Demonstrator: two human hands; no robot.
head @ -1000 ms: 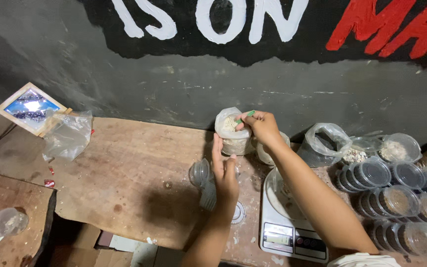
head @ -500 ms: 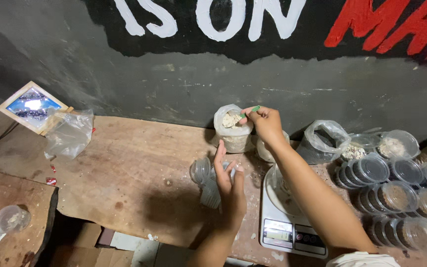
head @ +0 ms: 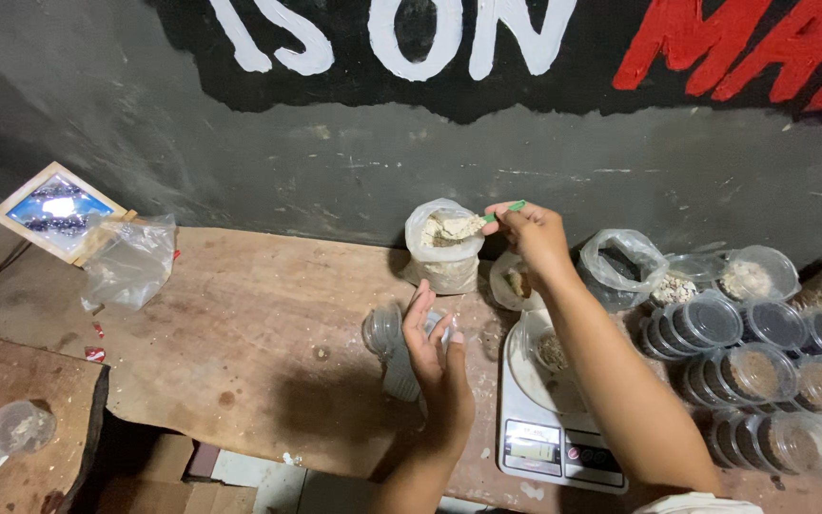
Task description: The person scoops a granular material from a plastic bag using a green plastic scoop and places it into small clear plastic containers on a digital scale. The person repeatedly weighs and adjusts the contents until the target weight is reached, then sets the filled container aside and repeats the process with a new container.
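My right hand holds a small green spoon dipped into a clear plastic bag of pale powder that stands against the wall. My left hand rests lower on the wooden table, fingers closed around a stack of small clear plastic cups lying on its side. A white kitchen scale sits under my right forearm with a shallow dish of brownish material on it.
Several clear lidded round containers with dark filling crowd the right side. More open bags stand near the wall. A crumpled clear bag and a framed picture lie at left. A lone cup sits on a lower board.
My left hand dropped from beside the powder bag down to the stack of cups and closed on it. My right hand stayed at the bag's mouth with the spoon.
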